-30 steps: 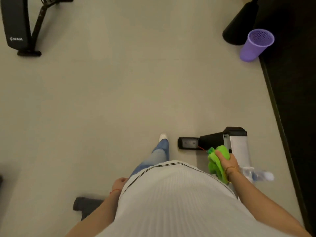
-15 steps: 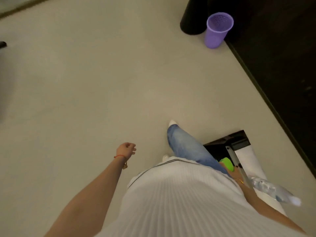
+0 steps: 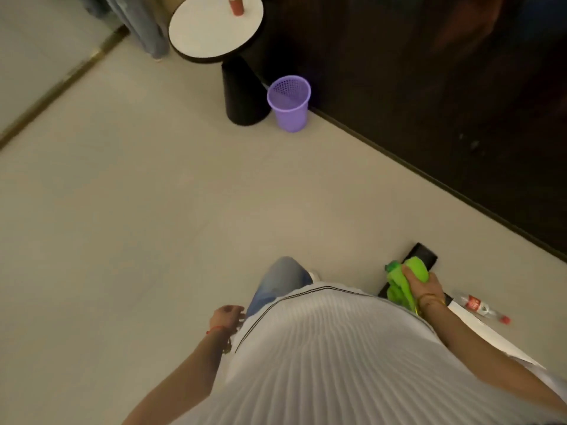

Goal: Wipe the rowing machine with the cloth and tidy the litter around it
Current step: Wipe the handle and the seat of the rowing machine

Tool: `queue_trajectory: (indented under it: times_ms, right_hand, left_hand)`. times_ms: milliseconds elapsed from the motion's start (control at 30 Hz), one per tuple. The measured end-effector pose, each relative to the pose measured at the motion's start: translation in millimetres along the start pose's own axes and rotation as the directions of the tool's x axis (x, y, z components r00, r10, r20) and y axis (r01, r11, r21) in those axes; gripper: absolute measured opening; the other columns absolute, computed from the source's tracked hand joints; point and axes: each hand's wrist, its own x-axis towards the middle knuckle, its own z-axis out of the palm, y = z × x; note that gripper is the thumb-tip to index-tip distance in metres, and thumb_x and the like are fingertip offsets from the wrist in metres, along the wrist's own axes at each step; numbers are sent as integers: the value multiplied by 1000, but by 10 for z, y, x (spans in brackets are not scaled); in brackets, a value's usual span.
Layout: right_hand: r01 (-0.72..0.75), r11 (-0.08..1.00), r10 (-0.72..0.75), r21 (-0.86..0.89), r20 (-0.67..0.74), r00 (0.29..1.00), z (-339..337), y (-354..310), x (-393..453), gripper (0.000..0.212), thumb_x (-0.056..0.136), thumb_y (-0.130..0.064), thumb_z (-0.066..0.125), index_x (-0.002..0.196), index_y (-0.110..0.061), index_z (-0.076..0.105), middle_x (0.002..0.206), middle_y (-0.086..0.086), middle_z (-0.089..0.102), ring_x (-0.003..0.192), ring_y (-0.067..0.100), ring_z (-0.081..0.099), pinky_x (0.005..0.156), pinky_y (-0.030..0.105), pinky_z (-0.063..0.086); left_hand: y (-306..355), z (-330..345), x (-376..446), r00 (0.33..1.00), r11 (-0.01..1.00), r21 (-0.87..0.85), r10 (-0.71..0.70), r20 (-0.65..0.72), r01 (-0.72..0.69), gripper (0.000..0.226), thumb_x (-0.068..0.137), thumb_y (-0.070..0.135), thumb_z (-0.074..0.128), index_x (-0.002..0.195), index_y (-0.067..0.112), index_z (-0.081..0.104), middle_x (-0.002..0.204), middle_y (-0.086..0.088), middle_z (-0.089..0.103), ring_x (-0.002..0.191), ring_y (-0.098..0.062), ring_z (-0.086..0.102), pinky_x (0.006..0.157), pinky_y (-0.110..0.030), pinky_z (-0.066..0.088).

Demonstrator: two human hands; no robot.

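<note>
Fingers of the right hand (image 3: 425,283) clench a bunched green cloth (image 3: 405,279) above the rowing machine's black end foot (image 3: 425,256). Left hand (image 3: 227,315) hangs loosely curled and empty beside the hip. Just beside the machine's pale rail (image 3: 491,338), a plastic water bottle (image 3: 478,306) lies on the floor (image 3: 153,210). Well apart, a purple mesh wastebasket (image 3: 290,104) stands beside the round side table's (image 3: 211,32) black base.

White ribbed top w/ black trim line, blue jeans, wrist bracelets.

Right hand (image 3: 425,283) grips the green cloth (image 3: 405,279) over the rower's foot (image 3: 425,256); bottle (image 3: 477,305) beside it, purple bin (image 3: 289,102) looks empty.
</note>
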Motion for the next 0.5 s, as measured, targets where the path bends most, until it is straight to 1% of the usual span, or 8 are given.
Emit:
queue_trajectory:
  times_ms: [100, 200, 267, 333, 400, 433, 467, 500]
  right_hand:
    - [5, 997, 1, 82, -79, 997, -47, -488, 237, 82, 61, -69, 67, 117, -10, 58, 117, 20, 64, 106, 37, 60, 94, 40, 46]
    - [-11, 978, 44, 209, -155, 987, -110, -966, 285, 62, 76, -52, 70, 120, -9, 56, 116, 17, 63, 108, 36, 59, 95, 38, 45]
    - [-30, 956, 84, 291, -175, 981, -117, -1147, 445, 55, 82, -42, 68, 122, -8, 54, 108, 14, 60, 109, 34, 58, 90, 33, 41]
    - [-69, 926, 143, 371, -177, 974, -106, -1250, 617, 55, 82, -42, 69, 122, -7, 54, 112, 17, 61, 109, 35, 57, 91, 35, 42]
    - [-130, 906, 221, 404, -187, 957, -99, -1353, 680, 65, 77, -50, 71, 122, -7, 54, 121, 21, 60, 111, 38, 57, 97, 41, 43]
    - [-146, 890, 250, 433, -196, 948, -87, -1342, 766, 71, 73, -55, 72, 122, -7, 54, 123, 23, 59, 111, 39, 56, 99, 43, 43]
    - [-191, 868, 305, 458, -189, 933, -90, -1358, 802, 75, 71, -57, 72, 122, -6, 54, 124, 24, 59, 112, 40, 55, 100, 44, 43]
    - [-223, 842, 353, 491, -189, 917, -90, -1378, 821, 75, 72, -57, 71, 124, -5, 53, 125, 25, 58, 113, 41, 54, 100, 44, 42]
  left_hand:
    - [629, -144, 346, 999, 997, 72, 24, 44, -27, 27, 96, 15, 48, 109, 2, 67, 98, -8, 62, 63, -10, 50, 48, -15, 37]
    - [1350, -197, 680, 997, 985, 163, 57, 52, -64, 17, 96, 16, 48, 88, 11, 62, 87, -6, 59, 58, -7, 45, 50, -17, 34]
    - [1855, -223, 884, 994, 971, 219, 86, 62, -97, 23, 96, 17, 49, 75, 13, 59, 75, -3, 57, 56, -8, 42, 51, -18, 33]
    - [2436, -209, 1097, 989, 948, 289, 109, 98, -133, 21, 95, 16, 50, 81, 8, 64, 83, -8, 62, 59, -13, 47, 53, -22, 37]
    - [3055, -182, 1255, 973, 897, 384, 179, 143, -221, 24, 95, 17, 50, 101, 2, 68, 103, -14, 66, 78, -23, 59, 64, -27, 44]
    - [3378, -156, 1297, 966, 872, 420, 202, 163, -253, 27, 95, 17, 50, 108, 2, 68, 108, -14, 66, 86, -25, 60, 65, -27, 46]
    - [3698, -106, 1334, 957, 859, 428, 223, 186, -283, 26, 95, 18, 49, 108, 3, 67, 106, -12, 66, 84, -24, 59, 59, -23, 46]
    - [4013, -33, 1379, 948, 846, 434, 234, 216, -308, 23, 95, 17, 49, 103, 5, 67, 99, -9, 65, 76, -19, 57, 50, -18, 42]
